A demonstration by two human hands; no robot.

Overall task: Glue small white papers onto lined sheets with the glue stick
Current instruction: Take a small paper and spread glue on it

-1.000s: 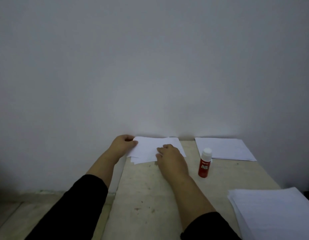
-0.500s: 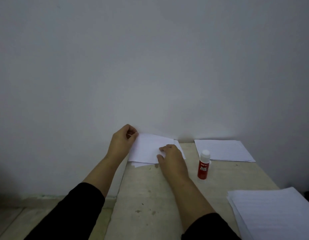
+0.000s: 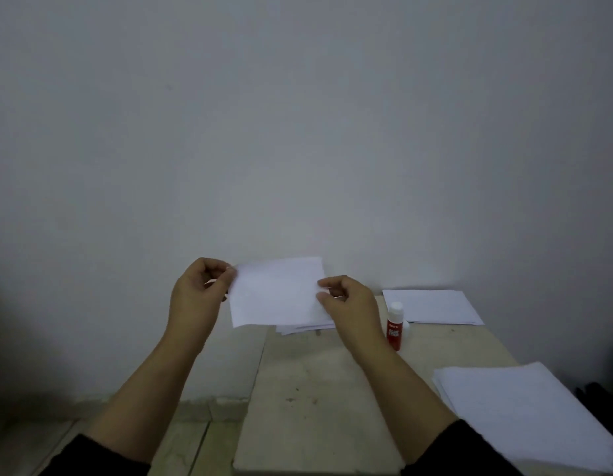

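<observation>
Head view: small white paper sheet pinched at opposite edges by left hand and right hand, lifted above beige stone table beside upright red glue stick.

We see a plain white small paper pinched between our left hand and right hand, both in black sleeves. The glue stick is red with a white cap and white lettering. The stack of sheets looks white, its lines too faint to tell. The table is mottled beige, the wall grey-white.
</observation>
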